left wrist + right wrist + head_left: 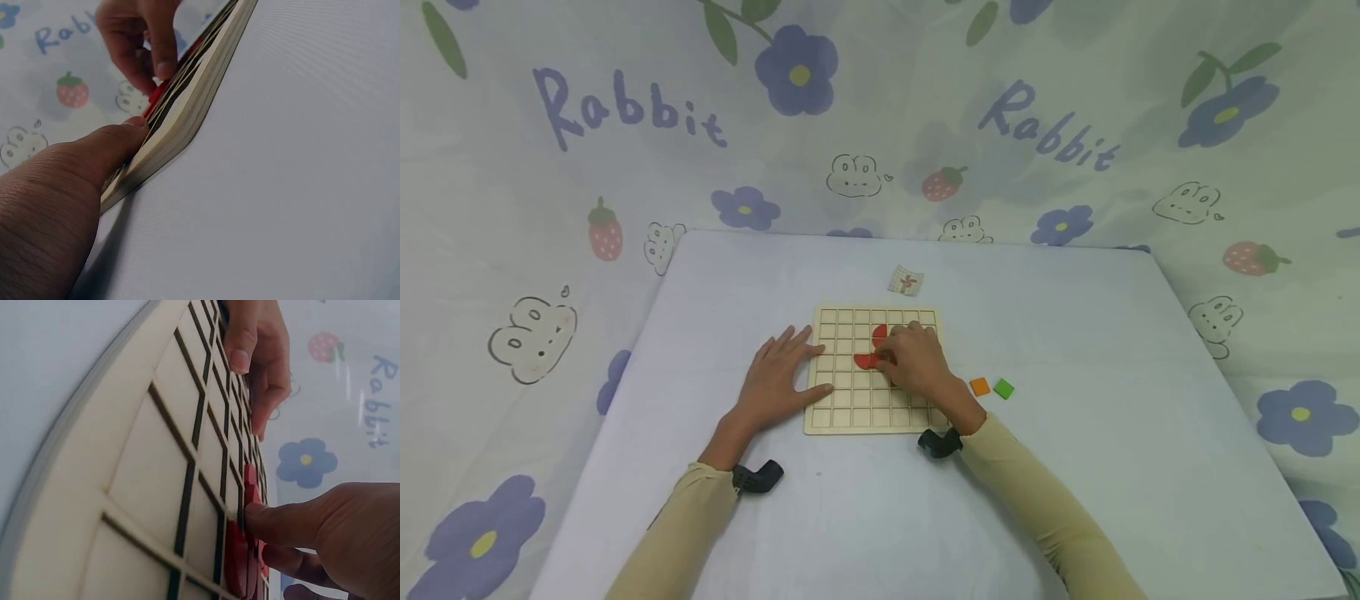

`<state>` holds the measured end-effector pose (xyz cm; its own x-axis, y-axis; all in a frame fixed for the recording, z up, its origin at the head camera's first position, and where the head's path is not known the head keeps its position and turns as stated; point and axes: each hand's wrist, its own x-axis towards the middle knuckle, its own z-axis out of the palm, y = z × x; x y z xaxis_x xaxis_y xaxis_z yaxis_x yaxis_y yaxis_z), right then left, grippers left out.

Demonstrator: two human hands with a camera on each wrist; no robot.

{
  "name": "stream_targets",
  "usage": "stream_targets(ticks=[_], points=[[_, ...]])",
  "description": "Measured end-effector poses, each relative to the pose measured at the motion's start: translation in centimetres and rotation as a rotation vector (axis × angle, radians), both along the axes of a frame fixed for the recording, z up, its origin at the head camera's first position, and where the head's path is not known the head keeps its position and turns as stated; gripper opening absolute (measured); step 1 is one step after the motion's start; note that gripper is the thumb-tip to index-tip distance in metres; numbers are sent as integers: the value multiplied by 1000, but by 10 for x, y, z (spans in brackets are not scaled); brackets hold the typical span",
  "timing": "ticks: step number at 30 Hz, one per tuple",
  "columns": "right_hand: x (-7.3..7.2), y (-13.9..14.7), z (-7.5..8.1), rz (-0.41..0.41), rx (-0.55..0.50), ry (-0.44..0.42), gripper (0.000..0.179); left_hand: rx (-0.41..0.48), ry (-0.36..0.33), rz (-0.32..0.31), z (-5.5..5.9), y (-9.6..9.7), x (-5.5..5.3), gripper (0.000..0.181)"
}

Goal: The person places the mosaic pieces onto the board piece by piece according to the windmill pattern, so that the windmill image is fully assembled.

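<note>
A square wooden grid board [844, 400] lies on the white table. Several flat red pieces with curved edges sit in cells near its middle; one red piece [880, 333] and another red piece [862, 361] show beside my right hand. My right hand [913, 358] pinches a red piece [251, 531] between thumb and fingers, right at the grid surface. That hand partly covers the pieces under it in the head view. My left hand [777, 375] is spread at the board's left side, with its thumb [128, 134] resting on the rim and its fingers extended.
An orange square tile [980, 387] and a green square tile [1004, 389] lie right of the board. Behind the board is a small card [906, 281] printed with a red pattern on a grid. A patterned curtain [880, 117] hangs along the table's back edge.
</note>
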<state>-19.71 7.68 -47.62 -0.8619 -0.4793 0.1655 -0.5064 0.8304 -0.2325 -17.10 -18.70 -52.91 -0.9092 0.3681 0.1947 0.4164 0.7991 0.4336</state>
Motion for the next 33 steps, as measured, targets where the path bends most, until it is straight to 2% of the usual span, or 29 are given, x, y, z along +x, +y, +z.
stream_targets(ticks=[6,13,22,27,30,33], points=[[0,-9,-2,2,2,-31,19,7,0,-1,-1,1,-1,77],[1,-14,-13,-12,-33,6,17,16,0,-13,0,4,-1,74],[1,-12,-12,-20,-33,6,19,-3,0,-10,0,3,-2,75],[1,-8,-9,13,-101,31,12,4,0,-7,1,0,-1,76],[1,-5,-8,39,-161,18,10,-3,-4,4,-2,-1,-2,77],[1,-2,-7,48,-172,6,10,1,-12,5,-4,-1,-2,77]])
